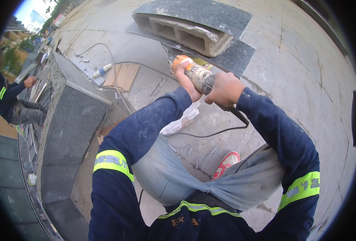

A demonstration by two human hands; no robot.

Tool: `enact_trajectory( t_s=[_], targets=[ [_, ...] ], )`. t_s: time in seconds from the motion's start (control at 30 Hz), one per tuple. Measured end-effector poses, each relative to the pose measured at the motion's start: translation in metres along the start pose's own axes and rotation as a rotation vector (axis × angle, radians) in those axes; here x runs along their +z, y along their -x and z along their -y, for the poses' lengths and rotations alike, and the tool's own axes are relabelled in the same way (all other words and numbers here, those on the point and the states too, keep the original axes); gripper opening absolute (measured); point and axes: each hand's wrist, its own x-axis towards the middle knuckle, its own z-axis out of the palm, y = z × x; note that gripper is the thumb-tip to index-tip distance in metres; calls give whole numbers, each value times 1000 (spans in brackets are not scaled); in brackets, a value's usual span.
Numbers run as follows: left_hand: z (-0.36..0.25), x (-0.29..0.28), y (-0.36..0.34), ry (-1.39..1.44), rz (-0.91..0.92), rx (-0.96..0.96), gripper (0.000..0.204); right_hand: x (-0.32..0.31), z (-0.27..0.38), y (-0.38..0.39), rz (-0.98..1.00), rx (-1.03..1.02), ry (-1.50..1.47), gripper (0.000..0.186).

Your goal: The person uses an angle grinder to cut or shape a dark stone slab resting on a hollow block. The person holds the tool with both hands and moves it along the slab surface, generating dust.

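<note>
Both my hands grip a dusty angle grinder (201,77) with an orange head, held out ahead of my knees. My left hand (187,83) wraps round the body just behind the head. Farther back, my right hand (227,89) is closed round the rear, where the black cord comes out. The grinder's head is close to the near edge of a dark grey stone slab (243,55); whether its disc touches the slab I cannot tell. On that slab lies a hollow concrete block (204,38), with a second dark slab (198,14) on top.
A grey cable runs over the concrete floor to a white and blue connector (102,70) beside wooden boards (123,76). A white printed package (182,121) lies under my arms, near several small grey strips. Left stands a stone-clad low wall (71,120); beyond it, another person (9,96) works.
</note>
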Motion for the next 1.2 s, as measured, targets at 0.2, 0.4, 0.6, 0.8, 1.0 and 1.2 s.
enact_trajectory(
  t_s=[0.2, 0.4, 0.6, 0.8, 1.0, 1.2],
  targets=[
    [-7, -2, -6, 14, -39, -20, 57, -3, 6, -6, 25, 38, -21, 54],
    [-3, 1, -1, 31, -41, -30, 56, -4, 6, 1, 24, 41, -5, 55],
    [7, 6, 8, 39, -31, -1, 58, -3, -1, 11, -12, 10, 8, 54],
    [13, 11, 17, 37, -35, -12, 62, -1, -4, 19, -21, 8, 26, 53],
    [20, 16, 25, 15, -70, -2, 63, -3, -7, 31, -37, -18, 3, 50],
    [26, 18, 29, 10, -59, -4, 62, -3, -11, 37, -35, -4, 4, 51]
  ],
)
